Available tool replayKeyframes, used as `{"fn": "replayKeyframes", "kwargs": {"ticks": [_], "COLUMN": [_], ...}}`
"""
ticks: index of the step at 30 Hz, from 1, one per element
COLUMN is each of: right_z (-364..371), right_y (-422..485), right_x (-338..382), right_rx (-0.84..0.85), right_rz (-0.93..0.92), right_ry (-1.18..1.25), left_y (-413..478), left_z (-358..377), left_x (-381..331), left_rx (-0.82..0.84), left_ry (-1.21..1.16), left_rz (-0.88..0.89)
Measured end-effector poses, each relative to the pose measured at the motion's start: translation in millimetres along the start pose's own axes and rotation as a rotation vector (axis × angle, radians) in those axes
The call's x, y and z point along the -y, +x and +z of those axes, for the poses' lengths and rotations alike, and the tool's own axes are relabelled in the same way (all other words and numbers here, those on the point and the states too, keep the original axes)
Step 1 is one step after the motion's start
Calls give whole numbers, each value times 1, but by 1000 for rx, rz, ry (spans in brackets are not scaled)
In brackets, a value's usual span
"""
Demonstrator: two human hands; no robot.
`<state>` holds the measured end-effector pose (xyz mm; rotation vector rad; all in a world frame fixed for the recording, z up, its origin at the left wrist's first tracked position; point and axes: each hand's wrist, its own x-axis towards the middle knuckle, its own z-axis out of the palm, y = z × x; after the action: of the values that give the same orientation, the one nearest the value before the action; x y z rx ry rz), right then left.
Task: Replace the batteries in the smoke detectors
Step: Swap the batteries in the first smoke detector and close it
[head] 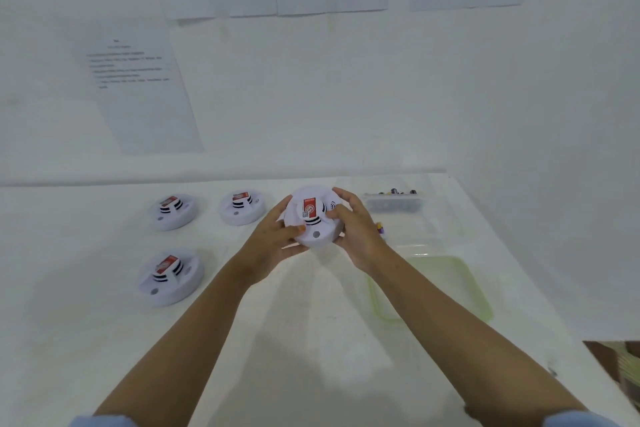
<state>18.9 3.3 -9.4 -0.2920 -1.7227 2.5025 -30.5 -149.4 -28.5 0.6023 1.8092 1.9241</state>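
Smoke detector is being held between left hand and right hand, fingers curling round its rim; seemingly unopened, with three other detectors waiting.

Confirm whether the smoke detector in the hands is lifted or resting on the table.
Lifted. The left hand and right hand grip the smoke detector by its sides, tilted toward the camera, shadow on the table beneath.
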Motion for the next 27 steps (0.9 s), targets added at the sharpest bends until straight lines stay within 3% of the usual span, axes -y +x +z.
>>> {"fn": "replayKeyframes", "kwargs": {"ticks": [5, 9, 17, 27], "right_z": [17, 31, 46, 39], "right_y": [-9, -15, -19, -18], "right_x": [-41, -68, -79, -87], "right_rx": [45, 27, -45, -60], "right_rz": [-27, -132, -246, -165], "right_ry": [-340, -385, -466, -556], "left_y": [-18, -27, -35, -35], "left_z": [-34, -50, -48, -46], "left_x": [30, 43, 50, 50], "left_rx": [41, -51, -78, -93], "left_ry": [60, 32, 106, 140], "left_rz": [-12, -69, -12, 2]}}
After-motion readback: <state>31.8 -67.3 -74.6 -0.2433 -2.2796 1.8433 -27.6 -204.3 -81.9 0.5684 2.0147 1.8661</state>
